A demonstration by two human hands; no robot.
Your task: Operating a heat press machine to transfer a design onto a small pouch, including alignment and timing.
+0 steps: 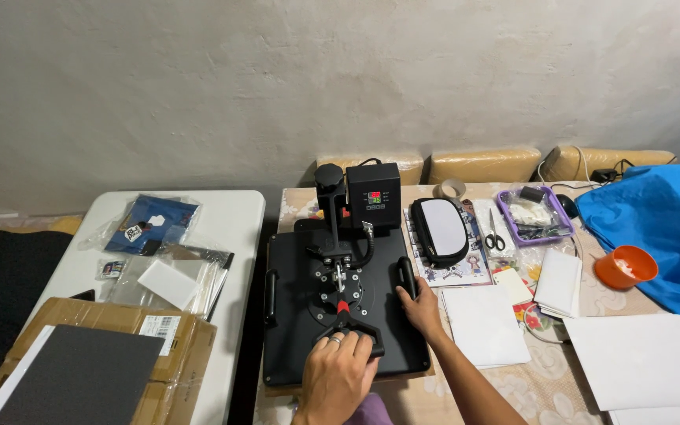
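My left hand (335,376) closed round front lever handle (353,329) of black heat press (345,307), centre table. Right hand (421,308) gripping side handle (408,277). Risk I judge: fingers near platen edge, burn or pinch; uneven pull shifts press toward scissors (495,238).

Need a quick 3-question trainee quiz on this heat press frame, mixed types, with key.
1. True or false: the left hand grips the press handle.
2. The right hand holds: A) the scissors B) the side handle of the heat press C) the orange cup
3. What colour is the tray next to the scissors?

Key: 1 true; 2 B; 3 purple.
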